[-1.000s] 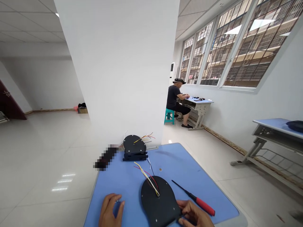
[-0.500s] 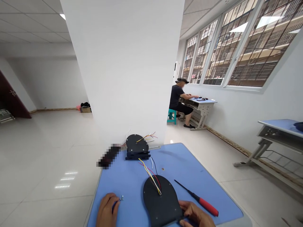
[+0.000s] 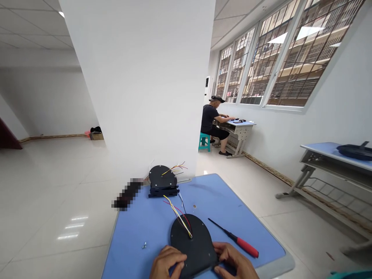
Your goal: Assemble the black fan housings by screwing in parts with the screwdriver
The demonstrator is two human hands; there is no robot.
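Observation:
A black rounded housing lies on the blue desk top, with yellow, white, red and black wires rising from a hole in its face. My right hand grips its right edge, thumb at the lower corner. At the left edge of the housing is my left hand, thumb and forefinger pinched together over it; whatever is between the fingertips is hidden. Small silver screws lie on the desk to the left. A red-handled screwdriver rests to the right, its tip pointing away from me.
Farther back on the desk sits a similar black assembly with loose wires, beside a pixelated dark object. A white pillar stands behind. Another person works at a desk by the windows. A second desk is at right.
My left hand has moved right, from beside the screws to the left edge of the housing. My right hand keeps its grip. The whole view has shifted slightly.

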